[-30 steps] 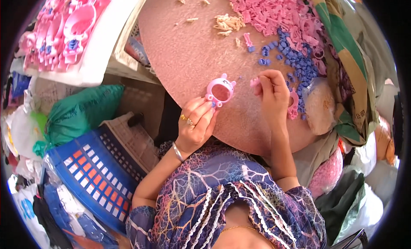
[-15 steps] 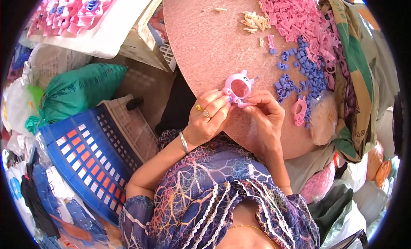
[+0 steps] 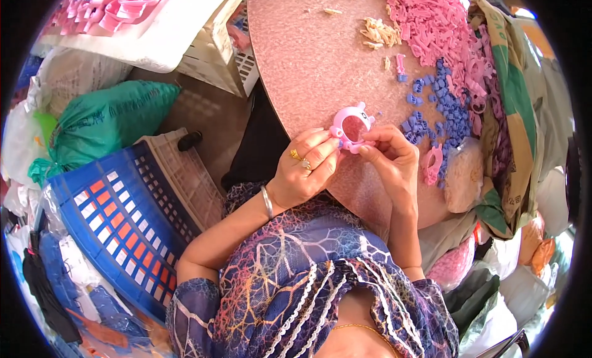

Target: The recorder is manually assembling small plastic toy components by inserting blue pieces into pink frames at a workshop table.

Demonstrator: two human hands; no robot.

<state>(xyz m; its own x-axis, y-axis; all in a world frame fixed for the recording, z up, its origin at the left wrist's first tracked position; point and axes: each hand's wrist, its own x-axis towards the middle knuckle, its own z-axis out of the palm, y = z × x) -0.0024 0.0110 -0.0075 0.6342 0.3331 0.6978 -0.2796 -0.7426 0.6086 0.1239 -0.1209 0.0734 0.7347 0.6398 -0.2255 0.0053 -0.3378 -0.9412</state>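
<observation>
Over the table's near edge, both hands hold a pink plastic ring-shaped piece [image 3: 338,119] with small ears and an open middle. My left hand [image 3: 306,164] is closed on its lower left side, a bit of blue showing by the fingertips. My right hand [image 3: 394,164] pinches the lower right rim with thumb and fingers, where a smaller pink part lies along the ring. The fingers hide how that part joins. To the right of my right hand lies another pink frame piece [image 3: 433,165], beside a heap of small blue parts [image 3: 453,105].
The round pinkish table [image 3: 308,56] bears a pile of pink parts [image 3: 425,25] and a few cream parts [image 3: 379,32]. A clear plastic bag [image 3: 464,176] lies at its right. Leftward are a blue basket [image 3: 80,179], a green sack [image 3: 117,121] and a white tray [image 3: 179,31] of pink pieces.
My right fingers have come in against the ring's lower right rim; the small pink part, earlier sticking out toward them, now lies closer along it. The whole view has shifted slightly.
</observation>
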